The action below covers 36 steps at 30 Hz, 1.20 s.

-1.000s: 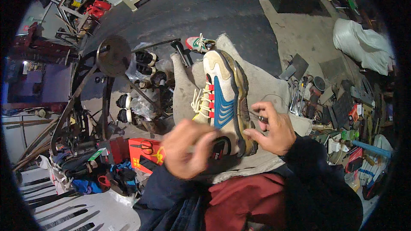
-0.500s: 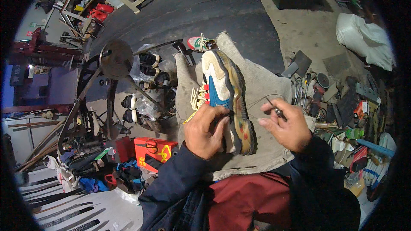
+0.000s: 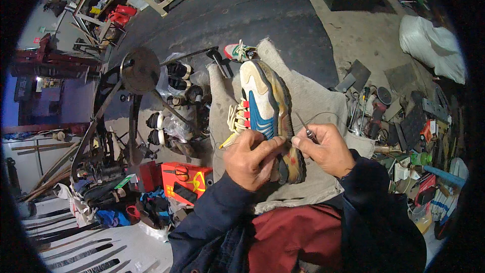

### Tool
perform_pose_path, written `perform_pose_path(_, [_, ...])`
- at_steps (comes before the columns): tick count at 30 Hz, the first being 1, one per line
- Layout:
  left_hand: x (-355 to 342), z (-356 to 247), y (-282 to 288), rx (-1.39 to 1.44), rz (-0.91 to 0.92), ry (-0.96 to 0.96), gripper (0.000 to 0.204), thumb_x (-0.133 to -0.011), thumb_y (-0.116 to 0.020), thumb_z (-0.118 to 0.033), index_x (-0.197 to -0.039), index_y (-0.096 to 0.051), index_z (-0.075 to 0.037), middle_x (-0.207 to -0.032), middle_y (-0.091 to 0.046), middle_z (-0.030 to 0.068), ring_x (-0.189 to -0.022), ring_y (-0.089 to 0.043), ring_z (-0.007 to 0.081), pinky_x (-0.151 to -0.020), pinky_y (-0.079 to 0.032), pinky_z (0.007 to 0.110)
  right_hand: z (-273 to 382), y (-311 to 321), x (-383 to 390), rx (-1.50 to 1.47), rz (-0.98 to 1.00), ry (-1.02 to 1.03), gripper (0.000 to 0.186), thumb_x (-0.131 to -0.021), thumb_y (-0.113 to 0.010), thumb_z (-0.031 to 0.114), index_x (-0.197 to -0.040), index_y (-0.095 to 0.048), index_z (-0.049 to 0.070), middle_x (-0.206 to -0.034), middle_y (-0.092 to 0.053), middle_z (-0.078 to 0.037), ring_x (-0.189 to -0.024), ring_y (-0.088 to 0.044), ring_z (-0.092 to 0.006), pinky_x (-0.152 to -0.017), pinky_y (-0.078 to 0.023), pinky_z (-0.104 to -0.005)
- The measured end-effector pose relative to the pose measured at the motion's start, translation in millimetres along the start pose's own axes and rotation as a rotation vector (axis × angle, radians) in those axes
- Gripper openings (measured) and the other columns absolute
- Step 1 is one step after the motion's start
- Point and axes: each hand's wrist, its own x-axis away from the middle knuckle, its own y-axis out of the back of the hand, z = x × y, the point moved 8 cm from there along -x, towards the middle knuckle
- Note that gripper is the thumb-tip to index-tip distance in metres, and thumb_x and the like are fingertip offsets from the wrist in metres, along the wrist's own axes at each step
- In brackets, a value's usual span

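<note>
sneaker (image 3: 265,102): on its side on a grey cloth (image 3: 319,98) over the person's lap, between the two hands. toe points away from the body, sole faces right, laces (image 3: 232,121) hang to the left.

left hand (image 3: 252,159): over the near part of the shoe, covering much of the heel end. fingers curled, thumb and forefinger drawn together close to the sole edge (whether anything is pinched between them, cannot tell).

right hand (image 3: 327,149): just right of the sole, about level with the left hand. closed round the handle of a slender tool (image 3: 309,133); its thin shaft slants up and left, near the sole. thumb and forefinger tips come close to the sole edge; contact not certain.

thread (image 3: 331,114): a thin dark loop, arching over the cloth beyond the right hand.

surroundings: a red box (image 3: 196,173) to the left of the left forearm, scissors (image 3: 178,173) on top. a red-and-green shoe (image 3: 236,50) beyond the toe. a round metal wheel (image 3: 140,71) farther left.
</note>
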Motion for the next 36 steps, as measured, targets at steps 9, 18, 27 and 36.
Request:
perform_pose_path(9, [-1.4, 16.4, -0.9, 0.162, -0.114, 0.124, 0.015, -0.083, -0.075, -0.003, -0.097, -0.071, -0.006, -0.082, -0.058, 0.0130, -0.071, -0.062, 0.0305, -0.063, -0.050, 0.036, 22.0, 8.6, 8.0, 0.286, -0.095, 0.175, 0.018, -0.099, -0.066, 0.016, -0.105, -0.061, -0.001, -0.081, -0.066, -0.007, -0.071, -0.062, -0.0152, -0.067, -0.050, -0.0333])
perform_pose_path(18, [-2.8, 22.7, -3.7, 0.197, -0.139, 0.191, 0.004, -0.091, -0.063, -0.001, -0.094, -0.064, 0.000, -0.080, -0.057, 0.0137, -0.070, -0.059, 0.0286, -0.066, -0.047, 0.035, 50.2, -3.5, 22.8, 0.577, 0.084, 0.438, 0.011, -0.097, -0.062, 0.013, -0.098, -0.059, 0.002, -0.087, -0.068, -0.021, -0.081, -0.067, -0.0434, -0.070, -0.051, -0.0496])
perform_pose_path(27, [-3.5, 24.2, -3.3, 0.143, -0.153, 0.223, 0.004, -0.092, -0.063, -0.001, -0.095, -0.064, 0.000, -0.083, -0.061, 0.0159, -0.074, -0.063, 0.0327, -0.069, -0.050, 0.037, 64.0, -3.7, 6.9, 0.925, -0.043, 0.531, 0.007, -0.093, -0.068, 0.007, -0.091, -0.066, 0.001, -0.079, -0.069, -0.016, -0.073, -0.069, -0.0366, -0.065, -0.053, -0.0394])
perform_pose_path(36, [-2.3, 28.6, -1.6, 0.150, -0.180, 0.228, 0.003, -0.091, -0.064, -0.002, -0.094, -0.065, 0.000, -0.083, -0.062, 0.0154, -0.074, -0.065, 0.0322, -0.070, -0.051, 0.036, 62.5, 279.4, 84.7, -0.891, -0.724, 0.809, 0.044, -0.106, -0.056, 0.035, -0.129, -0.057, -0.001, -0.084, -0.052, -0.001, -0.056, -0.034, -0.0057, -0.049, -0.029, -0.0228])
